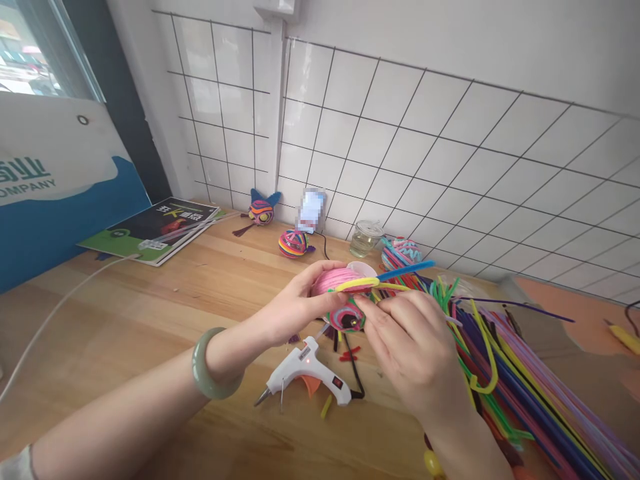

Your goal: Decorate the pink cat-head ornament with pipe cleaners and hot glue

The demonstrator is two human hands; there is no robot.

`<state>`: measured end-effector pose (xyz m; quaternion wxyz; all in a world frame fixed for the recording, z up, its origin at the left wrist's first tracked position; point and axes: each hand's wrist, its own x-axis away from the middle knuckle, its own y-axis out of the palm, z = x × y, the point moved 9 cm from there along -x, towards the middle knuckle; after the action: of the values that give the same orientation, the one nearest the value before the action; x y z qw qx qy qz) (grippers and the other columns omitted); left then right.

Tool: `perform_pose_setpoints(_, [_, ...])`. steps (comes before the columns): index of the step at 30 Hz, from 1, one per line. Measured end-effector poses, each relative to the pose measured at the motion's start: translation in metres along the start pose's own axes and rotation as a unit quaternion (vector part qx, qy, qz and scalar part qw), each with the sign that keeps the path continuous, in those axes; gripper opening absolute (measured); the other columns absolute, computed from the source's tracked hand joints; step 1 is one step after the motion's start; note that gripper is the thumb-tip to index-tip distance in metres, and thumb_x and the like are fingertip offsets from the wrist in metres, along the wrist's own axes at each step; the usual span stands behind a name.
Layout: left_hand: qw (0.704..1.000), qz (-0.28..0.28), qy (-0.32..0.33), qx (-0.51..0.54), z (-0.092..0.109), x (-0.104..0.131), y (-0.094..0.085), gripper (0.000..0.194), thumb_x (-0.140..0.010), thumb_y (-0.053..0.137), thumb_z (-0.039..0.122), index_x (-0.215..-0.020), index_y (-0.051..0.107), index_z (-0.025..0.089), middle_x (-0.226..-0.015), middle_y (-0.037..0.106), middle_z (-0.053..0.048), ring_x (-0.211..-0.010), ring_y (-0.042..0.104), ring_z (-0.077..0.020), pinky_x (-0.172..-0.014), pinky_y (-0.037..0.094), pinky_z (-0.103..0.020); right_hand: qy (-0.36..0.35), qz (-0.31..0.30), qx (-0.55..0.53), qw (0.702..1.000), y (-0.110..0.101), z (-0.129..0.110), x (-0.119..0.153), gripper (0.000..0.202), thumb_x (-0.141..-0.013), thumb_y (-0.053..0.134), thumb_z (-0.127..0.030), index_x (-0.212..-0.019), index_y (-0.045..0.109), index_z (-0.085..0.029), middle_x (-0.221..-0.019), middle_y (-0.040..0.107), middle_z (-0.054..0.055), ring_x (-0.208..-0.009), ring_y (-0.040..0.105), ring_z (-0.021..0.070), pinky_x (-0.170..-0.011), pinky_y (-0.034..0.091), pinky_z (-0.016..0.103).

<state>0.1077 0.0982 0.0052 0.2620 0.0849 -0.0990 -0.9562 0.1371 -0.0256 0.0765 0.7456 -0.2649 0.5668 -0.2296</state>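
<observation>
My left hand (295,303) is wrapped around a pipe-cleaner ornament (330,281), a rounded piece with pink rows and a coiled eye with a dark centre. At its upper edge runs a yellow pipe cleaner (357,284), whose tail reaches toward my right hand. My right hand (415,340) is closed, fingertips pressed at the ornament's side by the yellow strip; what exactly they pinch is partly hidden. A blue pipe cleaner (407,269) sticks out to the right from the ornament. Below lies a white hot glue gun (307,367) with a small red light, its nozzle pointing left.
Bundled pipe cleaners (530,373) cover the right side. Against the tiled wall stand a phone (311,210), a lidded glass jar (365,239) and finished ornaments (263,208). A magazine (155,230) lies at left, near a white cable (65,307). Small coloured scraps (350,353) surround the glue gun.
</observation>
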Motion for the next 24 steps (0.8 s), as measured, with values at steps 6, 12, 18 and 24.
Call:
perform_pose_setpoints(6, [1.0, 0.018, -0.011, 0.002, -0.002, -0.001, -0.001, 0.046, -0.077, 0.07, 0.03, -0.119, 0.054, 0.019, -0.118, 0.062, -0.009, -0.106, 0.058, -0.0227, -0.085, 0.048, -0.032, -0.001, -0.004, 0.004, 1.0, 0.002, -0.001, 0.0, 0.018, -0.088, 0.057, -0.008, -0.102, 0.069, -0.007, -0.071, 0.058, 0.008, -0.074, 0.048, 0.0218, -0.068, 0.042, 0.039])
perform_pose_setpoints(12, [0.999, 0.029, -0.016, 0.008, -0.003, -0.001, -0.003, 0.042, -0.075, 0.07, 0.024, -0.115, 0.056, 0.019, -0.11, 0.064, -0.007, -0.098, 0.059, -0.0215, -0.082, 0.048, -0.032, 0.004, -0.01, 0.009, 1.0, 0.004, -0.001, -0.001, 0.018, -0.091, 0.054, -0.009, -0.103, 0.067, -0.01, -0.072, 0.059, 0.007, -0.075, 0.049, 0.0213, -0.071, 0.041, 0.039])
perform_pose_setpoints(18, [1.0, 0.027, -0.015, -0.006, -0.004, -0.001, -0.004, 0.041, -0.077, 0.069, 0.028, -0.115, 0.057, 0.02, -0.108, 0.064, -0.006, -0.093, 0.06, -0.0193, -0.076, 0.049, -0.029, 0.018, 0.0, -0.006, 1.0, 0.003, 0.001, -0.001, 0.015, -0.088, 0.057, -0.007, -0.099, 0.066, -0.01, -0.071, 0.06, 0.006, -0.073, 0.052, 0.0211, -0.069, 0.042, 0.038])
perform_pose_setpoints(24, [1.0, 0.016, -0.026, 0.005, -0.008, -0.003, -0.005, 0.04, -0.078, 0.068, 0.031, -0.116, 0.057, 0.022, -0.116, 0.063, -0.008, -0.098, 0.062, -0.0226, -0.075, 0.05, -0.031, 0.083, 0.025, -0.067, 0.994, -0.001, 0.017, 0.0, 0.011, -0.085, 0.062, -0.008, -0.094, 0.06, -0.016, -0.081, 0.067, 0.006, -0.077, 0.06, 0.02, -0.074, 0.048, 0.038])
